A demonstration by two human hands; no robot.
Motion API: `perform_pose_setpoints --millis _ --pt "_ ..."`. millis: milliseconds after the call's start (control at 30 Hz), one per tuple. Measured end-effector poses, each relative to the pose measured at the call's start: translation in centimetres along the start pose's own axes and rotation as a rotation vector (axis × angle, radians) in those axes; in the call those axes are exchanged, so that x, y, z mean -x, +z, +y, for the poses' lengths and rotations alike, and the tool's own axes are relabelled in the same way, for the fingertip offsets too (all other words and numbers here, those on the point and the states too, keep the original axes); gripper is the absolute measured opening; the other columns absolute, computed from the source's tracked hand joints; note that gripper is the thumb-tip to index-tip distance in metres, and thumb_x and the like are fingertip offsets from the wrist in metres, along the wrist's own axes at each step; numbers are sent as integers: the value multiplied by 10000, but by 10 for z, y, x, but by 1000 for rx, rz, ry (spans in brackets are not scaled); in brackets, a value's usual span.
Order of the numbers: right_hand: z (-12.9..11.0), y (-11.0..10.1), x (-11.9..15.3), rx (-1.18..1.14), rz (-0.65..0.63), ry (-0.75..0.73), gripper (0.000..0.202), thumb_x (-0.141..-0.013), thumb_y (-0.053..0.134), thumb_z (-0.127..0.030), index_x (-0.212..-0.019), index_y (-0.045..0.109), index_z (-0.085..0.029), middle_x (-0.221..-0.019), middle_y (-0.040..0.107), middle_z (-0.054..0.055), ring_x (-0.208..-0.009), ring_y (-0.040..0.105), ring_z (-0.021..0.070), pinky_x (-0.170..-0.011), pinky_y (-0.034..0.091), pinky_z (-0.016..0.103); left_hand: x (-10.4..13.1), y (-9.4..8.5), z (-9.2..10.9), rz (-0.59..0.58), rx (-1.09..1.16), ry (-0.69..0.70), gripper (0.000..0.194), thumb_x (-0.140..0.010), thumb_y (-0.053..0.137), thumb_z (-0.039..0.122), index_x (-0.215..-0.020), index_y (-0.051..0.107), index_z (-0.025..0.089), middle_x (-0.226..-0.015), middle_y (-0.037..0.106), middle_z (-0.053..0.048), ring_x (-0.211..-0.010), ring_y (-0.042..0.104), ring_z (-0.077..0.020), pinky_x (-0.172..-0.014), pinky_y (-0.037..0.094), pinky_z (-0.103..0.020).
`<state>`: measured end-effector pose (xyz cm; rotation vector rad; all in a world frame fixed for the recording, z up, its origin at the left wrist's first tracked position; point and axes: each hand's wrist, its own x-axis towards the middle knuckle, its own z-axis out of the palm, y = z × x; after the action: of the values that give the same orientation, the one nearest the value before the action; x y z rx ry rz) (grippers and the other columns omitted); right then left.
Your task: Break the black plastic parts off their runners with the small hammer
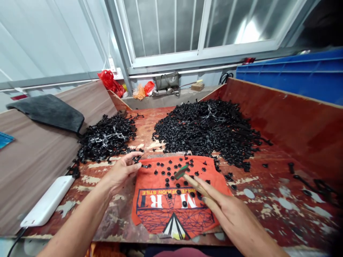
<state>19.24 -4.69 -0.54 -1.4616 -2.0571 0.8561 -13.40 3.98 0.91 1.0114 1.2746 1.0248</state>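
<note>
Above red cloth | hammer gripped by right hand | black piece pinched by left hand | striking seemingly underway; steady aim needed

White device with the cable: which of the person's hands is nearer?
The left. The left hand is to the right of the white device, gripping a black part; the right hand is farther right, partly over the red cloth, holding a hammer.
</note>
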Motion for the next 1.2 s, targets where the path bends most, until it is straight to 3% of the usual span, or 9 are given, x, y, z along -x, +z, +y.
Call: perform_pose_setpoints --millis 167,367,567,767,867,1000,1200 --pt "22 8 19 -68 35 66 473 -1044 298 -358 -1514 333 -404 -1481 473 -32 -1326 488 248 -1070 439 446 -30 5 -15 153 -67 -37 582 -506 872 382 -1000 637 182 -507 416 104 -405 277 -38 -394 142 -166" --pt "32 11 23 -69 6 100 488 -1033 253 -391 -1516 297 -451 -1498 433 -97 -1358 443 221 -1101 404 414 -38 12 -20 222 -102 -61 587 -460 869 379 -966 638 190 -502 482 91 -375 326 -44 -381 131 -157" --pt "27 15 18 -70 -28 105 498 -1028 265 -370 -1518 290 -454 -1493 441 -82 -1340 472 246 -1122 368 470 -47 11 -30 239 -151 -48 586 -487 850 414 -990 646 194 -457 436 101 -361 291 -51 -368 121 -159" --pt "21 15 17 -83 -58 75 505 -1016 285 -342 -1502 314 -479 -1490 436 -114 -1363 438 228 -1117 391 437 -48 12 -34 237 -215 10 528 -536 812 386 -992 644 178 -473 421 112 -370 252 -43 -391 188 -176" --pt "16 13 13 -43 -78 70 499 -1026 249 -363 -1508 288 -489 -1488 437 -121 -1358 449 227 -1111 404 440 -49 14 -42 245 -257 77 484 -567 786 390 -984 653 185 -553 498 85 -426 339 -62 -438 260 -185" --pt "7 10 1 43 -137 76 490 -1027 259 -400 -1502 271 -520 -1430 526 -104 -1234 592 253 -1036 487 469 -54 12 -50 275 -340 181 422 -580 778 372 -954 679 207 -650 579 56 -551 461 -108 -523 322 -202" --pt "-12 10 -20 64 -116 -13 538 -1018 330 -277 -1479 285 -551 -1429 529 -114 -1179 635 214 -934 558 403 -53 -1 -43 360 -409 233 345 -572 765 299 -905 710 225 -682 615 36 -624 496 -137 -561 328 -217"
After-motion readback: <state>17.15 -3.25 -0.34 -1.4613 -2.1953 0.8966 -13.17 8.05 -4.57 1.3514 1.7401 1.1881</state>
